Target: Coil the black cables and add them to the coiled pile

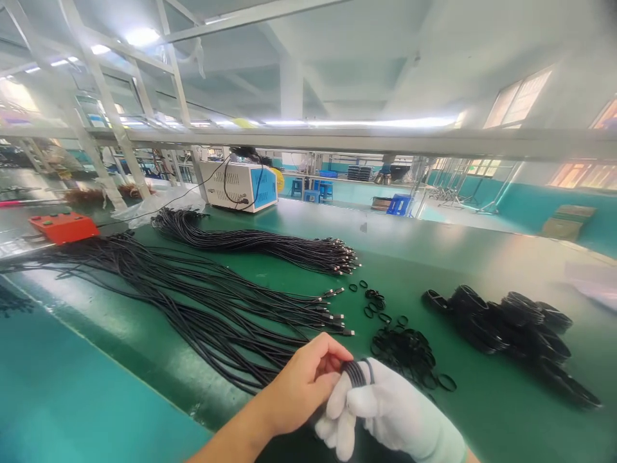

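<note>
My bare left hand (301, 382) pinches one side of a small coil of black cable (354, 373) just above the table's near edge. On the coil's other side, my right hand (398, 408), in a white glove, grips it between thumb and fingers. A thin black band or cable loop lies across the gloved fingers; I cannot tell which. Beyond my hands is a pile of loose black rings (407, 347). To the left, long black cables (212, 308) with metal plugs lie spread out, some passing behind my left hand. The lower part of the coil is hidden.
A second cable bundle (260, 243) lies farther back on the green table (400, 257). Several coiled cables (501, 321) are heaped at the right. An orange control box (64, 227) sits at the left, and a white-and-blue machine (240, 186) stands at the back under a shelf rail.
</note>
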`<state>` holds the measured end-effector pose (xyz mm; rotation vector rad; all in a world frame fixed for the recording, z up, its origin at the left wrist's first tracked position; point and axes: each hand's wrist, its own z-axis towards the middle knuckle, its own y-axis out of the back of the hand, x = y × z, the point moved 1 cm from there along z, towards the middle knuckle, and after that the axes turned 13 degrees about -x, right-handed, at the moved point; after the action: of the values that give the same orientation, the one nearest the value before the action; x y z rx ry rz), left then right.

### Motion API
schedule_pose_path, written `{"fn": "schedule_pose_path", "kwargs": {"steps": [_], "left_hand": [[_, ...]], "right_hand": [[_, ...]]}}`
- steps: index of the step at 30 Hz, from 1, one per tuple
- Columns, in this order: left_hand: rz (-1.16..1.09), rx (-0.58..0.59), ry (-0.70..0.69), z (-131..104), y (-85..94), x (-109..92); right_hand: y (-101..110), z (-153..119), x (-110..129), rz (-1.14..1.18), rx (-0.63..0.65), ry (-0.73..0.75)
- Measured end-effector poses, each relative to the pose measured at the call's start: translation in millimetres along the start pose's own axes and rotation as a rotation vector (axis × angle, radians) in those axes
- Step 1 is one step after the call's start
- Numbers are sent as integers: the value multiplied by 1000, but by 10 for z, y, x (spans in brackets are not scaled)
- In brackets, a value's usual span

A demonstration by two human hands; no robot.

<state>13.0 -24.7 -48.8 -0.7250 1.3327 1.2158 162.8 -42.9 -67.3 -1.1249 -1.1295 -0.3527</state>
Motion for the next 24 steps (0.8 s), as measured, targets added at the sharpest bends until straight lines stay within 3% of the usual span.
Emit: {"fn": "schedule_pose_path", "kwargs": {"steps": [3, 11, 17, 24], "left_hand": [[-4, 0, -44, -13, -11, 3], [43, -170, -240, -143, -148, 53], [157, -347, -595, -203, -249, 100], [202, -316, -700, -157, -249, 27]], "right_hand": [[-27, -13, 72, -123, -6, 6], [0, -206, 236, -508, -32, -136], [-15, -284, 395, -555, 34, -156], [-82, -329, 456, -583, 70, -142]]}}
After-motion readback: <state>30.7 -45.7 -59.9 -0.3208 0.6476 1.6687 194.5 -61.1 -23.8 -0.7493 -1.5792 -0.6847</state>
